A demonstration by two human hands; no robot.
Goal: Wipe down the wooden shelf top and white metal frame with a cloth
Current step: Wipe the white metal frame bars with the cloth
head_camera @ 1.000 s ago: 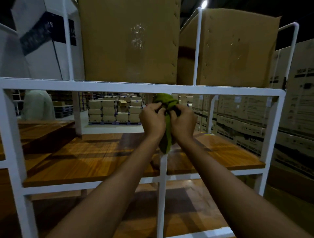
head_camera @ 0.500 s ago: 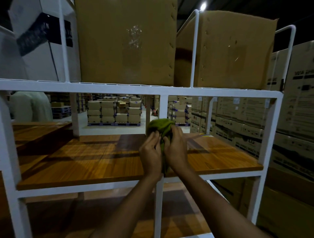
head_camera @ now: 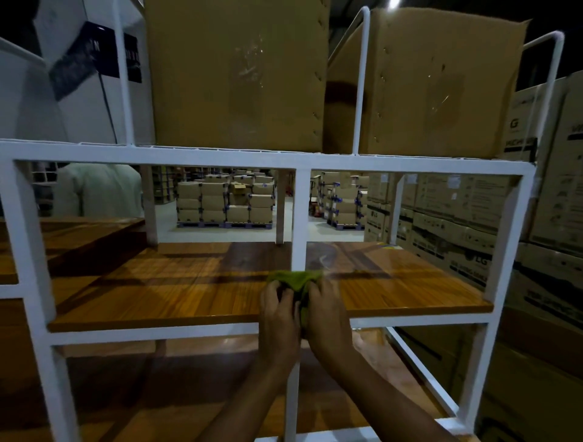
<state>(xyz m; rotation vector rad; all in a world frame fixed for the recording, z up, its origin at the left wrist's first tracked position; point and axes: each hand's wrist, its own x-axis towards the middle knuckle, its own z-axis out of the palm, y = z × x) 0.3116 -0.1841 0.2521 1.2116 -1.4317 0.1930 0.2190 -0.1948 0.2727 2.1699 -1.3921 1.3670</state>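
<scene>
Your left hand and right hand clamp cloth round centre post | its lower run, wooden shelf top likely remain

High up, a tall brown cardboard box; just right of it, a wider brown box. At upper left, a white carton with a dark label. Far back on the pale floor, brown cartons stacked on pallets. Along the right, printed cartons piled in rows. Behind at left, a person in a pale garment. Overhead, one bright lamp.
</scene>
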